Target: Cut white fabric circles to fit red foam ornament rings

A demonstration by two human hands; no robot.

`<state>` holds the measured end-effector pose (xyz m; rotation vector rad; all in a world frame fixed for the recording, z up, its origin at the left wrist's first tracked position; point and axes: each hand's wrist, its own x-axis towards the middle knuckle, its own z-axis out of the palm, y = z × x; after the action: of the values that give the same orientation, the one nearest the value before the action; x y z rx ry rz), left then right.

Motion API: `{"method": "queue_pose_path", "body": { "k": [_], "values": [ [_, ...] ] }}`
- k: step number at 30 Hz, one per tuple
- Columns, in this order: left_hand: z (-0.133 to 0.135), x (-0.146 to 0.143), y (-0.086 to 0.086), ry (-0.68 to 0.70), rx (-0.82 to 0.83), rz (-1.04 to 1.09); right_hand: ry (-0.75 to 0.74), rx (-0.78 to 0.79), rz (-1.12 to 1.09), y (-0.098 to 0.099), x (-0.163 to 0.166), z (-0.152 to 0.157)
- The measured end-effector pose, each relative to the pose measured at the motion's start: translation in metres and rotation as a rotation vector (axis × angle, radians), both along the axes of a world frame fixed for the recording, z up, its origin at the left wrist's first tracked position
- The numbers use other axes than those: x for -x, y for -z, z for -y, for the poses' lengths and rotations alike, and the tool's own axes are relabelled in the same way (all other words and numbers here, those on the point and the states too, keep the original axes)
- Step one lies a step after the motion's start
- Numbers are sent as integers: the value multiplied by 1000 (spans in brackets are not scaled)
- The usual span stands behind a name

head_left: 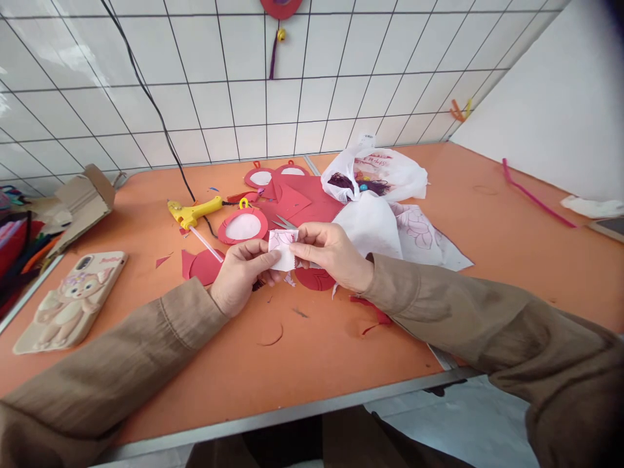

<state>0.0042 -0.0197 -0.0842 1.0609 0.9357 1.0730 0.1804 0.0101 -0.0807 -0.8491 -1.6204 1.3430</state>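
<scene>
Step in hand, we think: handling small thin white square with pink lines (279, 259), over smooth orange table (331, 357). Our left hand (240, 270) pinches left edge; our right hand (336, 255) pinches right edge. Next move likely calls for soft, steady fingers. Square looks bendy. Just far: pointy gray metal scissors (285, 223). Left: flat round red frame with white middle (242, 227).

White patterned piece (284, 259), frame centre, looks thin and matt, paper or cloth, can't tell which. Red sheet (322, 196), upper centre: smooth, matt. Sleeves (468, 318), lower left and right: matt woven cloth. Glue gun (197, 211), left of centre: plastic. Bag (407, 172), right of centre: thin crinkled plastic. Tabletop (322, 361) looks smooth. Edging (292, 413), bottom: dull metal. Wall tiles (195, 49), top: glossy.
</scene>
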Motion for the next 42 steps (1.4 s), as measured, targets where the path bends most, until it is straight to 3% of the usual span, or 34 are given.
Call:
{"method": "queue_pose_path", "body": {
  "k": [7, 13, 21, 26, 42],
  "values": [
    [1, -1, 1, -12, -17, -5, -67, 5, 23, 0, 1, 2],
    [1, -1, 2, 6, 7, 37, -31, 35, 63, 0, 3, 2],
    [0, 0, -1, 40, 4, 29, -119, 32, -31, -2, 4, 3],
    [0, -1, 3, 41, -30, -34, -96, 16, -14, -1, 3, 2],
    [-2, -2, 4, -36, 13, 64, -18, 10, 62, 1, 3, 1]
  ]
}}
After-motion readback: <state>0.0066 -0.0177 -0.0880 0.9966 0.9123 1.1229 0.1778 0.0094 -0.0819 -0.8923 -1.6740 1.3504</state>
